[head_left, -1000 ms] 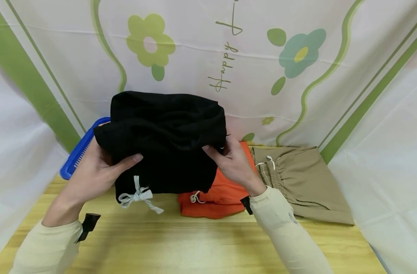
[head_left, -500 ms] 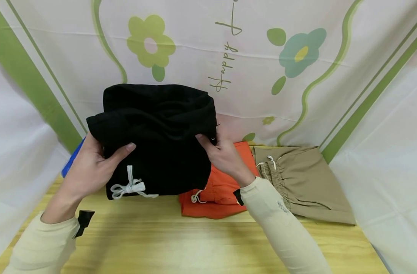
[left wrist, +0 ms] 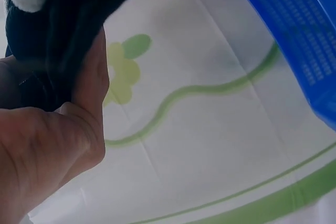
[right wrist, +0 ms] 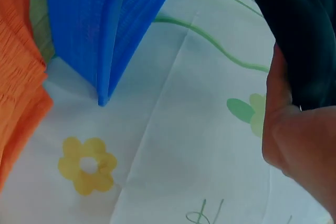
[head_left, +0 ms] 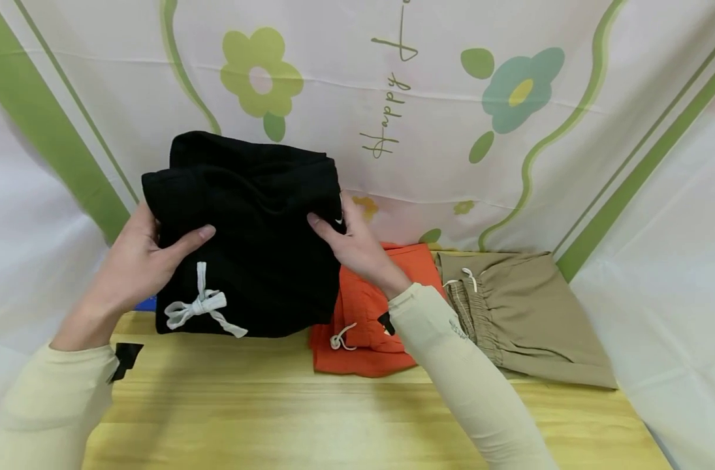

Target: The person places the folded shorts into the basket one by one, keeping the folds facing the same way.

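Note:
Both hands hold up a folded black drawstring garment (head_left: 257, 248), with a white bow (head_left: 200, 305) at its lower left. My left hand (head_left: 136, 261) grips its left edge, thumb on the front and fingers behind, out of sight in the head view. At the right edge my right hand (head_left: 360, 241) pinches the cloth, thumb in front. In the left wrist view the black cloth (left wrist: 68, 30) lies between thumb and fingers. The right wrist view has the same cloth (right wrist: 307, 35) in the right hand (right wrist: 304, 135).
Folded orange drawstring pants (head_left: 375, 320) lie on the wooden table (head_left: 333, 424), right of the black garment. Beside them are folded khaki drawstring pants (head_left: 527, 313). A blue basket (right wrist: 86, 24) stands behind the black garment, mostly hidden in the head view. A flowered curtain (head_left: 428, 176) hangs at the back.
Both hands have carried the black garment left and slightly upward in the head view. It now covers nearly all of the blue basket, and more of the orange pants shows.

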{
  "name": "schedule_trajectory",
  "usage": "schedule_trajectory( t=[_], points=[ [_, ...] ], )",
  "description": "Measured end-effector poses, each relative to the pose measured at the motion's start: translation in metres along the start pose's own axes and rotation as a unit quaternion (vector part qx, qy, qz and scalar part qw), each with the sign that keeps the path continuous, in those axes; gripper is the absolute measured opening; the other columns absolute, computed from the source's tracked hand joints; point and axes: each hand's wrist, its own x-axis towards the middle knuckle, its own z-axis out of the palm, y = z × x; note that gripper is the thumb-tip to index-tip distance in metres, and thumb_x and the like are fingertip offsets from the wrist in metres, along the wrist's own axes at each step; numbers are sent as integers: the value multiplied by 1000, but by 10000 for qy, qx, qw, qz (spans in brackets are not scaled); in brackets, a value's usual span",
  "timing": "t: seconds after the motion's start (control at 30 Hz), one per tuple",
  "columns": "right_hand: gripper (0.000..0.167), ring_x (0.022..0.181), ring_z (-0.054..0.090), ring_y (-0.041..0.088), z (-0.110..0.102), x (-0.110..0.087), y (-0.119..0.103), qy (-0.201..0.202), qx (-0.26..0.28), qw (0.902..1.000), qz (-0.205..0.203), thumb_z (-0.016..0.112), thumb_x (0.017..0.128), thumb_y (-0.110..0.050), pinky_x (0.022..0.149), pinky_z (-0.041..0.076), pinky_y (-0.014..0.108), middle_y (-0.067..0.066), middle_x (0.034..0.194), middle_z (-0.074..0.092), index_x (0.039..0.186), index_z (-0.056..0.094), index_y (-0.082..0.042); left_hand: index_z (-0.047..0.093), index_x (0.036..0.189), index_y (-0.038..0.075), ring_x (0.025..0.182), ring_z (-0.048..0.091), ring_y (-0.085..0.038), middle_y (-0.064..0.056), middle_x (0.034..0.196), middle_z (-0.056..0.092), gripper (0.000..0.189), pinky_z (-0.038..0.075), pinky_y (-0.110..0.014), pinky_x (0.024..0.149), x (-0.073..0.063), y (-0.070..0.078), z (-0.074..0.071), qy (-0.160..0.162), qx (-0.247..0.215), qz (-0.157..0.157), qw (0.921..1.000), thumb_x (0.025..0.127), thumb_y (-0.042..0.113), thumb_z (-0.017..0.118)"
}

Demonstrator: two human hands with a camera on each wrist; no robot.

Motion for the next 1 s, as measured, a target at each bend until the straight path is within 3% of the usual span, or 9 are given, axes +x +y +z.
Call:
schedule_trajectory(
  t=[0.13, 0.27, 0.33, 0.43, 0.53, 0.8, 1.0],
  points=[
    [79, 142, 36, 10, 2, 8, 13, -253, 124, 9985, 472, 66, 99, -15, 115, 33, 37, -9, 162, 29, 162, 20, -31, 37, 148, 23, 125, 45, -21, -7, 144, 43, 58, 38, -25, 91, 7, -12, -10, -235, 97, -347, 9991, 100, 33, 67],
    [95, 143, 33, 7, 6, 15, 22, -406, 9, 9976, 568, 75, 93, -14, 117, 30, 38, -15, 163, 24, 162, 14, -38, 36, 148, 24, 133, 40, -31, -10, 148, 40, 57, 37, -33, 97, 16, -21, -18, -462, 51, -503, 9977, 100, 36, 65],
    [97, 143, 31, 7, 9, 19, 26, -408, -40, 9975, 582, 76, 91, -14, 117, 29, 37, -16, 162, 24, 162, 14, -38, 35, 151, 26, 138, 37, -33, -11, 152, 37, 59, 37, -37, 102, 20, -25, -21, -587, 0, -554, 9967, 101, 37, 64],
    [98, 143, 31, 8, 15, 25, 31, -396, -68, 9976, 566, 76, 91, -11, 117, 29, 36, -14, 163, 23, 162, 13, -36, 29, 155, 26, 144, 28, -38, -13, 160, 29, 66, 30, -58, 111, 25, -30, -25, -776, -75, -656, 9948, 101, 39, 63],
    [98, 143, 33, 9, 21, 31, 37, -345, -127, 9976, 592, 75, 91, -9, 116, 31, 34, -11, 164, 24, 163, 13, -33, 23, 159, 21, 146, 23, -43, -18, 163, 23, 73, 25, -70, 109, 29, -36, -27, -918, -88, -728, 9931, 101, 40, 62],
    [95, 147, 29, 13, 33, 39, 54, -33, -256, 9929, 1160, 73, 94, -7, 118, 30, 36, -7, 165, 25, 164, 13, -31, 7, 165, 18, 149, 13, -47, -22, 165, 14, 88, 20, -72, 111, 40, -52, -27, -1216, 10, -938, 9881, 100, 45, 61],
    [91, 152, 21, 18, 41, 44, 64, 38, -181, 9878, 1547, 67, 96, -2, 119, 28, 41, -4, 167, 21, 164, 14, -29, 22, 160, 10, 148, 19, -45, -22, 163, 22, 79, 23, -68, 111, 48, -64, -23, -1324, -49, -988, 9863, 101, 43, 62]
  ],
)
